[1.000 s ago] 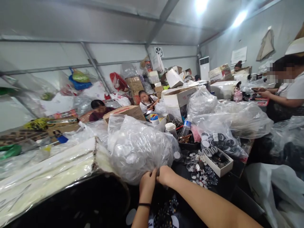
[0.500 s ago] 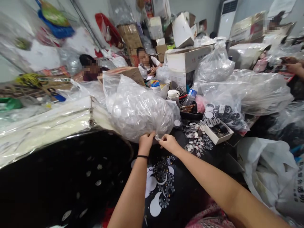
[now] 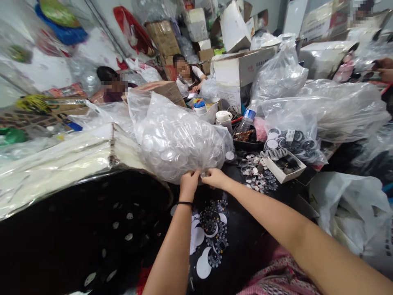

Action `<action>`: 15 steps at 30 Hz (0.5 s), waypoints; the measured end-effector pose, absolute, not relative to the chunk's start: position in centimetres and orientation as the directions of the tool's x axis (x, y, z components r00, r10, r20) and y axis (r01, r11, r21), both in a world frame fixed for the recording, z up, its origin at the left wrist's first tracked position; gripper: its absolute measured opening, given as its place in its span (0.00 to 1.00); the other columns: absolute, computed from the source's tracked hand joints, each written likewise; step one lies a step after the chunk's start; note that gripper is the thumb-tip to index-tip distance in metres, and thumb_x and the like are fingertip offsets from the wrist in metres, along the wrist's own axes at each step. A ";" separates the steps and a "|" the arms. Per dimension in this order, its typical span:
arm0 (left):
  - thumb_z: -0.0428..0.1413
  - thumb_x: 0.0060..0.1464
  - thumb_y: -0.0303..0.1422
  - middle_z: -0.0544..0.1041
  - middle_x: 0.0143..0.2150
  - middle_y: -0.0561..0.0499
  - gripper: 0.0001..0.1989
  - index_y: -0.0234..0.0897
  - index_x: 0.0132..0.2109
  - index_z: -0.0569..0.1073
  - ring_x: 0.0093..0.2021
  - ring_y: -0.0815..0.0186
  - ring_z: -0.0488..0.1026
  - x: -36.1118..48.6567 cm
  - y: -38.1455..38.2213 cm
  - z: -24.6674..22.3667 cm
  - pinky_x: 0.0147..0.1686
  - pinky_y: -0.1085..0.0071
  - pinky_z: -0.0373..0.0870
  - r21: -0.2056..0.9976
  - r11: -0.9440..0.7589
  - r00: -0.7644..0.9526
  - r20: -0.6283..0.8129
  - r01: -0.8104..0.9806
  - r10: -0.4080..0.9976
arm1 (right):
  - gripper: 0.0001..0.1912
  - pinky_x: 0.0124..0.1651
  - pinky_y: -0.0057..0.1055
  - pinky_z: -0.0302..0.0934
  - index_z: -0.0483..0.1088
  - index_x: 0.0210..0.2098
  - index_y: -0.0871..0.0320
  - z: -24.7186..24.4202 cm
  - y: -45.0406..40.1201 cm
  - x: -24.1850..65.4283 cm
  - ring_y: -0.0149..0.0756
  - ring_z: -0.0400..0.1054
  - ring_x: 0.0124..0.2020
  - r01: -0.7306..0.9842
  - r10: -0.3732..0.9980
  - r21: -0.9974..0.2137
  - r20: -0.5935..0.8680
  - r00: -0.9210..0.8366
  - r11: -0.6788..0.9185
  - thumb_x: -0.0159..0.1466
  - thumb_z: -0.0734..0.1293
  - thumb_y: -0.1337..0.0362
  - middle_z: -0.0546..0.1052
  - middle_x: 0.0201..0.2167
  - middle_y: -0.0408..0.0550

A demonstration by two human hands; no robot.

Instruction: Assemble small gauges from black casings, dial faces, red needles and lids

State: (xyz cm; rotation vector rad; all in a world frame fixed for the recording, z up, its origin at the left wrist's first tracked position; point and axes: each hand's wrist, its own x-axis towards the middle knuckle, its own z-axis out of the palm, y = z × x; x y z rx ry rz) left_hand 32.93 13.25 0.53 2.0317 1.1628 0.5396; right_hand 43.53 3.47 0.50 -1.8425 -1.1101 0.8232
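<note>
A large clear plastic bag (image 3: 175, 143), bulging with many round translucent discs, lies on the dark table in front of me. My left hand (image 3: 189, 182) pinches the gathered near edge of the bag. Right beside it, my right hand (image 3: 214, 178) grips the same gathered plastic between thumb and fingers, its knuckles turned up. Below the hands, white discs (image 3: 204, 262) and black dial-like rings (image 3: 210, 223) lie loosely overlapped on the table. What exactly sits between the fingertips is partly hidden.
Small white and black parts (image 3: 258, 174) lie beside an open white box (image 3: 285, 166) at right. Behind stand a bottle (image 3: 245, 119) and a white-lidded jar (image 3: 224, 118). A wrapped foam-like block (image 3: 76, 159) borders the left. Co-workers (image 3: 187, 73) sit beyond.
My right hand has moved slightly left, closer to the left hand, at the bag's gathered edge. The view has shifted a little. Both hands keep their hold.
</note>
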 end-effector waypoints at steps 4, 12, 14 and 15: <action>0.57 0.62 0.39 0.74 0.54 0.44 0.18 0.35 0.55 0.71 0.49 0.57 0.75 32.7 13.5 0.3 0.46 0.56 0.75 0.767 -0.333 0.511 0.007 0.549 0.859 | 0.04 0.33 0.24 0.59 0.69 0.34 0.60 -0.8 1.7 42.4 0.27 0.64 0.29 0.348 0.865 -0.918 0.014 0.502 -0.188 0.62 0.67 0.65 0.71 0.27 0.37; 0.57 0.62 0.38 0.74 0.53 0.44 0.17 0.35 0.54 0.72 0.48 0.58 0.75 32.9 12.5 1.1 0.46 0.55 0.75 0.762 -0.352 0.576 -0.033 0.543 0.817 | 0.15 0.34 0.30 0.67 0.71 0.36 0.62 -0.5 3.8 43.6 0.29 0.69 0.29 0.401 0.911 -0.889 -0.041 0.411 -0.221 0.68 0.66 0.55 0.75 0.31 0.42; 0.57 0.62 0.38 0.74 0.53 0.44 0.17 0.35 0.54 0.72 0.48 0.58 0.75 32.9 12.0 1.3 0.46 0.55 0.74 0.772 -0.340 0.561 -0.026 0.537 0.827 | 0.13 0.34 0.29 0.66 0.71 0.36 0.62 -0.1 3.9 43.7 0.29 0.69 0.28 0.442 0.926 -0.877 -0.011 0.377 -0.191 0.67 0.67 0.57 0.74 0.30 0.41; 0.57 0.62 0.38 0.74 0.53 0.44 0.17 0.35 0.54 0.72 0.48 0.58 0.75 32.9 11.8 1.3 0.46 0.55 0.74 0.781 -0.331 0.548 -0.018 0.530 0.836 | 0.10 0.33 0.29 0.64 0.70 0.34 0.61 0.1 3.8 43.6 0.29 0.67 0.28 0.462 0.927 -0.870 0.014 0.374 -0.173 0.67 0.67 0.59 0.73 0.29 0.40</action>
